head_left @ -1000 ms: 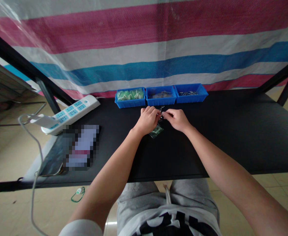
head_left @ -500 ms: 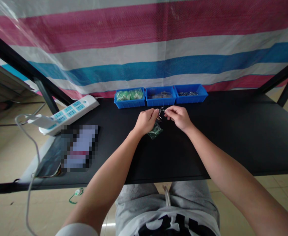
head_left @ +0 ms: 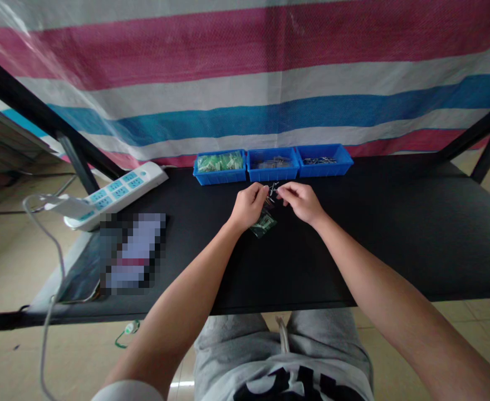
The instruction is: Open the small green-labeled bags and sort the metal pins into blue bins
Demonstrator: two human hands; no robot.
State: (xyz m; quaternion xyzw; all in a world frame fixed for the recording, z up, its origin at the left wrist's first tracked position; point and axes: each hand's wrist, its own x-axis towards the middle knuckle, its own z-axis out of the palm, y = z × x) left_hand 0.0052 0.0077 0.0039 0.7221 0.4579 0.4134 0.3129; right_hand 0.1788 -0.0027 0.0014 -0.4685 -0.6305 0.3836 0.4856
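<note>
My left hand (head_left: 249,207) is closed near the middle of the black table, with its thumb toward the right. Small silvery metal pieces (head_left: 273,188) stick out between the two hands; they are too small to name. My right hand (head_left: 301,201) is pinched, its fingertips at the right side of these pieces. Under and just in front of my left hand lies a small clear bag with green contents (head_left: 264,224), partly hidden by the hand. Whether the left fingers hold the bag, I cannot tell.
Behind the hands stand three blue bins: one with green packets (head_left: 220,177), one with greyish small parts (head_left: 273,172), one with metal pieces (head_left: 325,169). At left on the black table (head_left: 395,239) are a white power strip (head_left: 157,177) with a cable and a blurred-out object (head_left: 138,245).
My right hand has shifted slightly to the left, bringing its fingertips closer to the metal pieces by my left hand. The left hand and the bag have barely moved.
</note>
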